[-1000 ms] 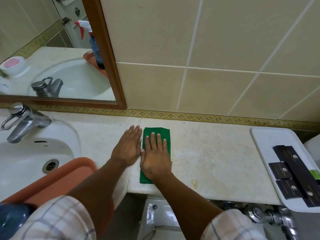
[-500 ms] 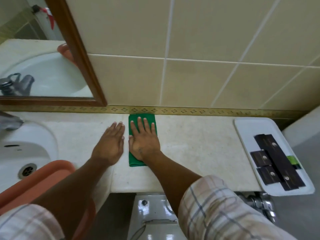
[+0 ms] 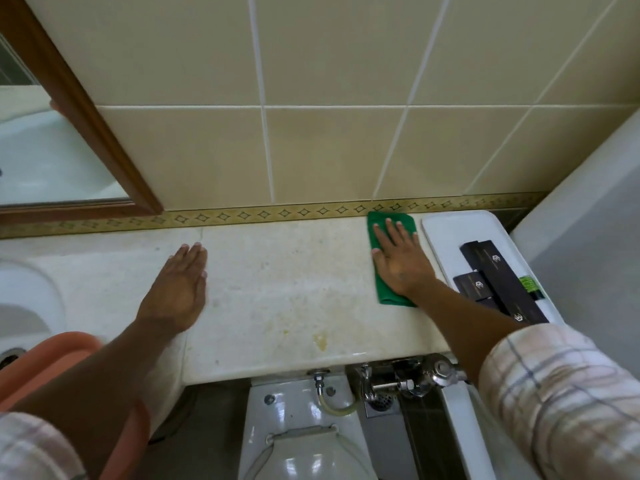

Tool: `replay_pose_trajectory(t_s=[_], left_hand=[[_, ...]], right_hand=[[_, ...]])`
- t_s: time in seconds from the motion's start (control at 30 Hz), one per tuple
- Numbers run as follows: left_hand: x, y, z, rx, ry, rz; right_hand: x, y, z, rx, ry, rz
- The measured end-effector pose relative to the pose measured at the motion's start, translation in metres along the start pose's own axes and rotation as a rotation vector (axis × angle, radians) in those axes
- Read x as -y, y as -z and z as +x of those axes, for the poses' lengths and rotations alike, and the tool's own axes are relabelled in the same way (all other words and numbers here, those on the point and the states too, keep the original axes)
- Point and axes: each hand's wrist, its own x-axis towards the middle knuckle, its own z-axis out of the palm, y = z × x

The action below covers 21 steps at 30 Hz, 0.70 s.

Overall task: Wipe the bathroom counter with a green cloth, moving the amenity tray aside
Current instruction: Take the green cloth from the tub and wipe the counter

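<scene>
A folded green cloth (image 3: 382, 223) lies flat on the pale stone counter (image 3: 277, 289), close to the back wall and just left of the amenity tray. My right hand (image 3: 401, 263) presses flat on it with fingers spread, covering its middle. The white amenity tray (image 3: 446, 233) sits at the counter's right end, holding black boxes (image 3: 498, 282) and a small green packet (image 3: 528, 283). My left hand (image 3: 180, 292) rests palm down on the counter near the sink, holding nothing.
A white sink (image 3: 20, 306) with an orange basin (image 3: 59, 355) in it is at the left. A wood-framed mirror (image 3: 79, 109) hangs above. A toilet (image 3: 304, 438) and chrome valves (image 3: 408, 375) sit below the counter's front edge. Yellowish stains (image 3: 320, 339) mark the counter.
My right hand has slid the green cloth to the right across the counter, from beside my left hand to the tray's edge. My left hand stays flat near the sink.
</scene>
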Motion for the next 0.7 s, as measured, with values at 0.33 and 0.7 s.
replay_pose_trajectory(t_s=[0.33,0.7], left_hand=[[-0.003,0.004,-0.004,-0.012,-0.016,-0.01],[0.001,-0.001,-0.005,0.01,0.027,0.012]], right_hand=[[-0.017,-0.006,-0.024,0.008,0.027,-0.012],[-0.001,-0.025,-0.09,-0.015,-0.016,-0.042]])
